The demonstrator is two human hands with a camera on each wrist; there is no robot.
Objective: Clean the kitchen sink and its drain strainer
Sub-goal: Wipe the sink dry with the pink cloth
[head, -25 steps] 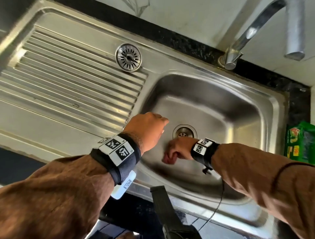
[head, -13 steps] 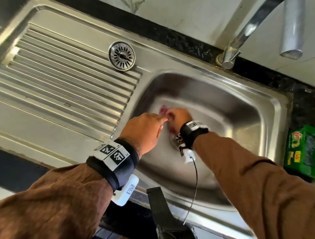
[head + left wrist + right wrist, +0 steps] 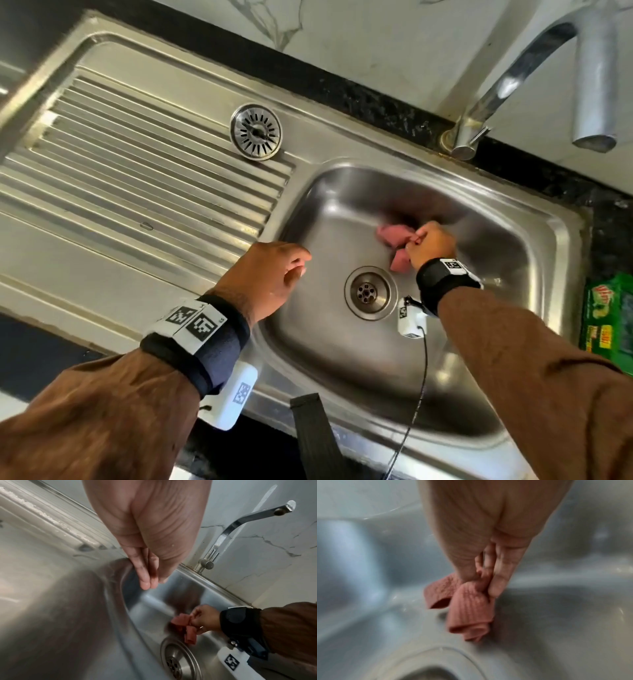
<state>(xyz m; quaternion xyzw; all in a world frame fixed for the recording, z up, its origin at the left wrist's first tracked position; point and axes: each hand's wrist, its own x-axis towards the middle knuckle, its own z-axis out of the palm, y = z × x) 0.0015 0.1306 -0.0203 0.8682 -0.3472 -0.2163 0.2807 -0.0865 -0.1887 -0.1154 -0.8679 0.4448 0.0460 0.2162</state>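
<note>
The steel sink basin (image 3: 496, 359) has an open drain hole (image 3: 369, 293) at its middle. The round slotted drain strainer (image 3: 256, 131) lies out on the drainboard, near the back rim. My right hand (image 3: 430, 244) grips a crumpled pink cloth (image 3: 394, 236) against the basin floor, just behind and to the right of the drain. The cloth (image 3: 467, 604) hangs bunched from the fingers in the right wrist view, and it (image 3: 186, 626) also shows in the left wrist view. My left hand (image 3: 274, 274) hovers at the basin's left rim, fingers loose, holding nothing.
A chrome tap (image 3: 534, 78) arches over the basin from the back right. A green packet (image 3: 608, 318) stands on the dark counter right of the sink. The ribbed drainboard (image 3: 137, 164) spreads to the left. A marble wall (image 3: 376, 41) rises behind.
My right hand has swept the pink cloth from the basin's front, past the drain to its back left, then to the right behind the drain. The left hand has stayed at the rim.
</note>
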